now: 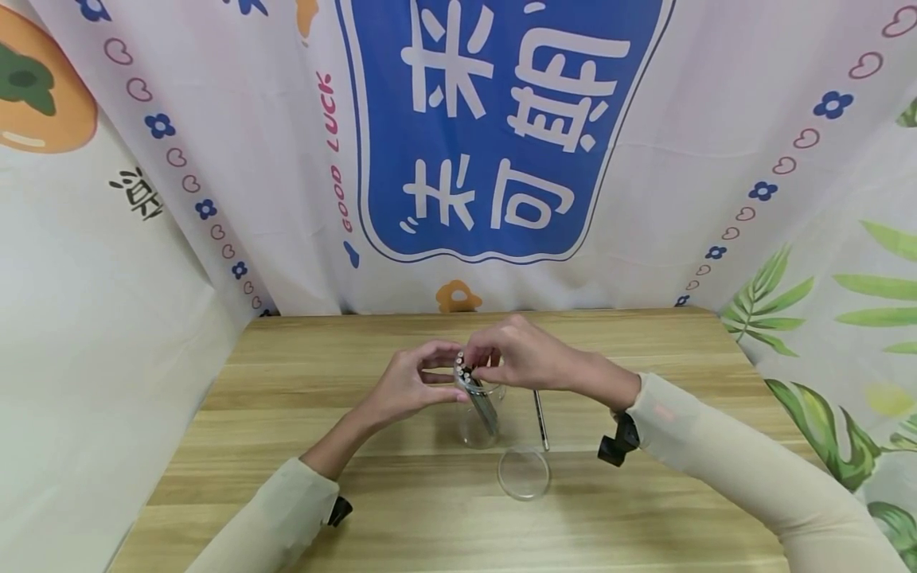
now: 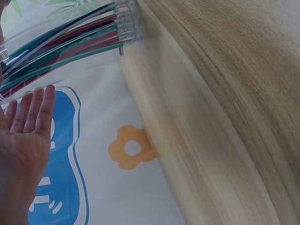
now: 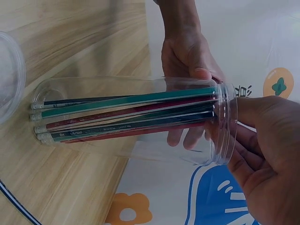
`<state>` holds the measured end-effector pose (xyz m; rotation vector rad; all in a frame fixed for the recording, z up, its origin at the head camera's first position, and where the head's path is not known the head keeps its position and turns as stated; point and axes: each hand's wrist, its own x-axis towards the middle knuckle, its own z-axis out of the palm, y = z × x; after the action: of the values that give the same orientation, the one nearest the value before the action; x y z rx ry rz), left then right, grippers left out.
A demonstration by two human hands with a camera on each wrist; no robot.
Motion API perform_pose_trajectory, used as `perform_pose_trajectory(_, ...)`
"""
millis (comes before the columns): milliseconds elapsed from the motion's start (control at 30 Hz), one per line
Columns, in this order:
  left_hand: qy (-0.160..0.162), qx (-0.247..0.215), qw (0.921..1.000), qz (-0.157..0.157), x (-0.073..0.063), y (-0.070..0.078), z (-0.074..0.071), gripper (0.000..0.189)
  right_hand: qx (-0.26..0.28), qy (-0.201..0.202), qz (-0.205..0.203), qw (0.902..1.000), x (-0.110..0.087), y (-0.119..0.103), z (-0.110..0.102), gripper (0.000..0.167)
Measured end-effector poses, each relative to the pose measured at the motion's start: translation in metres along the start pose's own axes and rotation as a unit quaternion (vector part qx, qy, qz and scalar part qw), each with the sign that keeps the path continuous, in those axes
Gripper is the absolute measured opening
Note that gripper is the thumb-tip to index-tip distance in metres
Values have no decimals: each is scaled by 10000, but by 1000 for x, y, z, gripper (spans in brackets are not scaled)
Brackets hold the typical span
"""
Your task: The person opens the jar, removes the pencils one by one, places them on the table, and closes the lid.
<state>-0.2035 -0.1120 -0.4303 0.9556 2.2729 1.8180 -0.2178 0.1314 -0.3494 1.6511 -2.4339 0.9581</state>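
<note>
A clear jar (image 1: 478, 436) stands on the table, holding several green, red and dark pencils (image 3: 126, 110) with their white eraser ends at its base. My left hand (image 1: 404, 386) holds the jar near its mouth, thumb on the near side and fingers on the far side. In the left wrist view the fingers (image 2: 44, 108) lie almost straight along the jar. My right hand (image 1: 526, 354) reaches over the mouth, its thumb and bent fingers pinching at the upper end of a pencil. The jar's neck partly hides those fingertips in the right wrist view.
One dark striped pencil (image 1: 540, 422) lies on the wooden table (image 1: 286, 430), right of the jar. A round clear lid (image 1: 524, 473) lies nearer the person. Printed cloth (image 1: 387, 294) hangs behind the table's far edge and along both sides.
</note>
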Motion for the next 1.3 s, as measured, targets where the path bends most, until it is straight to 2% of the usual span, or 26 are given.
perform_pose_trajectory(667, -11, 4, 10000, -4, 1, -1, 1, 63, -29, -17, 197, 9998, -1, -3, 0, 11)
perform_pose_trajectory(900, 2, -4, 10000, -27, 1, -2, 0, 63, -3, 188, 27, 9998, -4, 1, 1, 12)
perform_pose_trajectory(1300, -6, 66, 9998, 162, 1, -3, 1, 63, 154, 626, -163, 9978, -10, 2, 1, 13)
